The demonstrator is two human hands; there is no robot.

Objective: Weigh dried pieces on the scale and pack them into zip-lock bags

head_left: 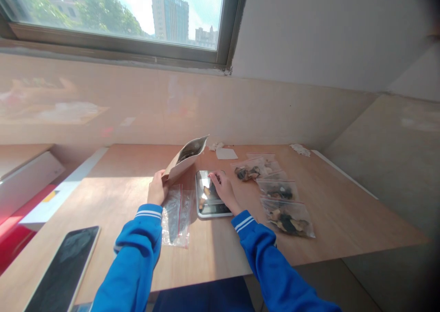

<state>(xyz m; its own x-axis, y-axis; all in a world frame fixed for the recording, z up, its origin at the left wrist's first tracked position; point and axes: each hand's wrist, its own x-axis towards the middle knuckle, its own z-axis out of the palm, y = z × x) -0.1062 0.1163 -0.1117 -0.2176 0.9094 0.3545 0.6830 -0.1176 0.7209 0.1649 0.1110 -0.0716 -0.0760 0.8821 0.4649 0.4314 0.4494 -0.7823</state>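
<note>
My left hand (157,188) grips the lower end of a brown paper pouch (182,166), tilted with its mouth open toward the upper right; dark contents show inside. Over a small digital scale (205,216), the fingers of my right hand (222,187) are pinched together, and what they hold, if anything, is too small to make out. A few dried brown pieces (206,191) lie on the scale's shiny plate, partly covered by my hand. Flat, clear zip bags (177,216) lie between my left forearm and the scale.
Several zip bags filled with dark and tan dried pieces (288,220) lie right of the scale. A white paper (226,154) and a crumpled tissue (300,150) are near the wall. A phone (63,268) rests at the front left.
</note>
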